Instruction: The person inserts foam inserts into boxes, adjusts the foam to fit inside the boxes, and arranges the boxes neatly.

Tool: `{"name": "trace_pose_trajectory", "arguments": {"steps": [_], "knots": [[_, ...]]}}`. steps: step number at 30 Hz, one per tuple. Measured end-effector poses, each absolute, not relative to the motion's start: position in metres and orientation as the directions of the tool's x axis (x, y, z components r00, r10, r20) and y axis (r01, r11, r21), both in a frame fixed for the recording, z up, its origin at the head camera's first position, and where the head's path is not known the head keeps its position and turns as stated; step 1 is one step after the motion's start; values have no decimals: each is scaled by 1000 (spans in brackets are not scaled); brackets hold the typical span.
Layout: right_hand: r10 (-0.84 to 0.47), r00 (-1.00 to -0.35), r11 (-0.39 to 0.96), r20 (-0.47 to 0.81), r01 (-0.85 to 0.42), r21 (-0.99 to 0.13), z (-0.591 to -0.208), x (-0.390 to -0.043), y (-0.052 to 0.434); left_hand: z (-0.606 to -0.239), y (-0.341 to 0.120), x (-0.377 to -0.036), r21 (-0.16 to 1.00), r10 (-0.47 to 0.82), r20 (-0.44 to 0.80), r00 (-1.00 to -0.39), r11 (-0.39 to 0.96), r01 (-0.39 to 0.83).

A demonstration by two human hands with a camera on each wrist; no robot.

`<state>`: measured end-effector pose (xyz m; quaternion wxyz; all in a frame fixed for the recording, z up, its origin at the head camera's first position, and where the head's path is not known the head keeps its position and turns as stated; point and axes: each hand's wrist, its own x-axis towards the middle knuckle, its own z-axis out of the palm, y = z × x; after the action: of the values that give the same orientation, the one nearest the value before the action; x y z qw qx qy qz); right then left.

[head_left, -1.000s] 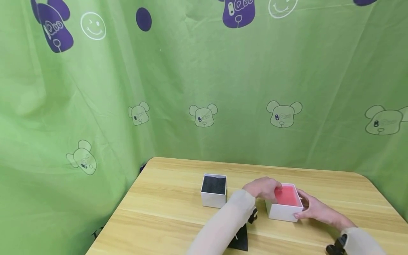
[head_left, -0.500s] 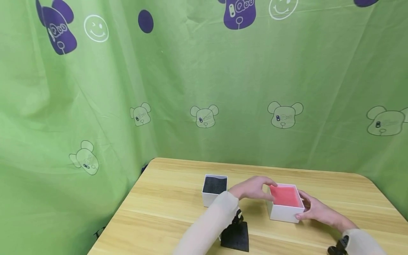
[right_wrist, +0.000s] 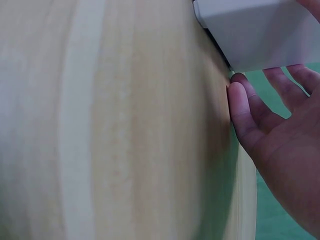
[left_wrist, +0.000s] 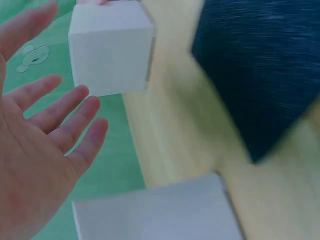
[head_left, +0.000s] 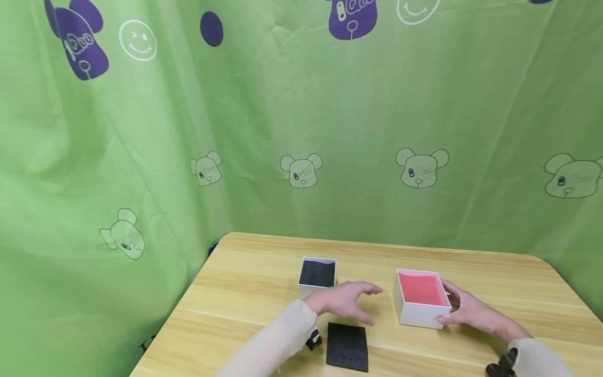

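A white box (head_left: pixel 421 316) with a flat pink lining or pad (head_left: pixel 421 289) inside stands on the right of the table. My right hand (head_left: pixel 471 313) holds its right side, thumb at the front corner; in the right wrist view several fingertips (right_wrist: pixel 284 89) touch the box wall. My left hand (head_left: pixel 345 299) hovers left of that box, fingers spread and holding nothing. Below it lies a thin black square sheet (head_left: pixel 347 346), blurred in the left wrist view. Behind the left hand stands a second white box (head_left: pixel 309 291) with black material (head_left: pixel 317 273) in it, partly hidden by the wrist.
The wooden table (head_left: pixel 245 293) has a rounded back edge. A green curtain (head_left: pixel 264 104) with printed bear figures hangs behind it and along the left. Black wrist devices (head_left: pixel 313 340) are strapped at both sleeves.
My left hand has drawn out of the pink-lined box and moved left and toward me, uncovering the black sheet. The right hand stays at the box.
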<state>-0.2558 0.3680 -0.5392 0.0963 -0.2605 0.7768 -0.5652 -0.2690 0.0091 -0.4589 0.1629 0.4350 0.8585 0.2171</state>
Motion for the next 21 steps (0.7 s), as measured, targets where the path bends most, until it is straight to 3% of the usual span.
{"name": "trace_pose_trajectory", "arguments": {"steps": [12, 21], "knots": [[-513, -849, 240, 128, -285, -928, -538, -257, 368, -485, -34, -256, 455, 880, -168, -444, 469, 757], [-498, -858, 273, 125, -291, -917, -534, -255, 366, -496, -51, -243, 254, 905, -168, -390, 422, 870]]}}
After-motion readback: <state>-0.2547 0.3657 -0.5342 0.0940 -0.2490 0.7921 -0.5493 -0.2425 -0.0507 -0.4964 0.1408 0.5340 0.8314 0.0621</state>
